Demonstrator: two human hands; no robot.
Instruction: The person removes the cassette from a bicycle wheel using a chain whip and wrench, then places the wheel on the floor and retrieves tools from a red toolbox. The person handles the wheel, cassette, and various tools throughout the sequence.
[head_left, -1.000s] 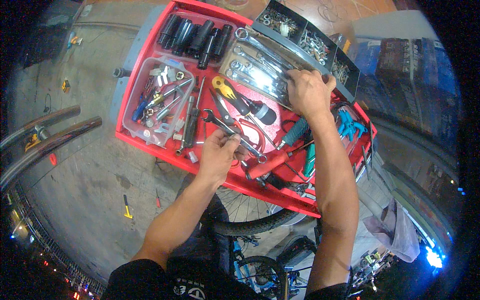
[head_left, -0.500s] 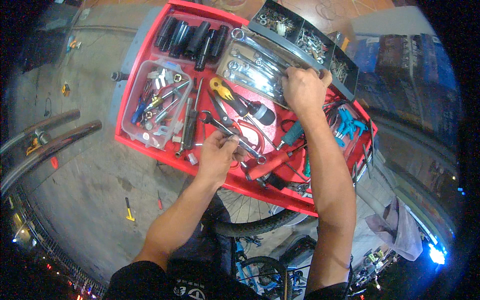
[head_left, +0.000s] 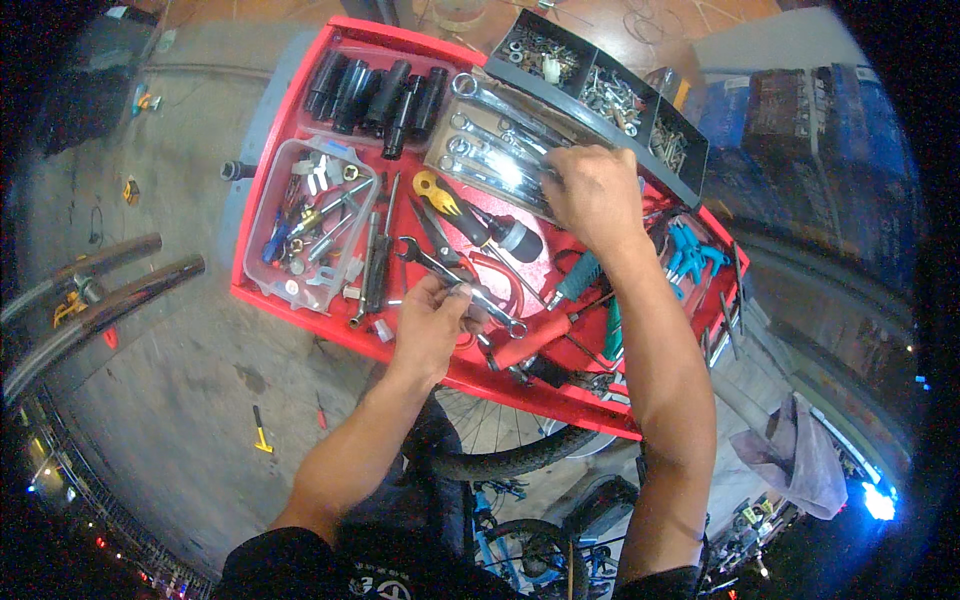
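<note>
My left hand is closed around the middle of a chrome combination wrench, held over the near part of a red tool tray. The wrench's open end points to the far left and its ring end to the near right. My right hand is curled over the right ends of several chrome wrenches lying in a shallow brown box. Its fingertips are hidden, so I cannot see whether they grip one. Below the held wrench lie red-handled pliers and a red-handled tool.
Black sockets and a clear bin of small parts fill the tray's left side. Yellow-and-black pliers lie mid-tray. Teal-handled hex keys are at the right. A dark divided box of screws borders the far edge.
The whole view has shifted slightly. My left hand still holds the wrench at about the same place. My right hand stays on the wrench box, a little nearer and further left.
</note>
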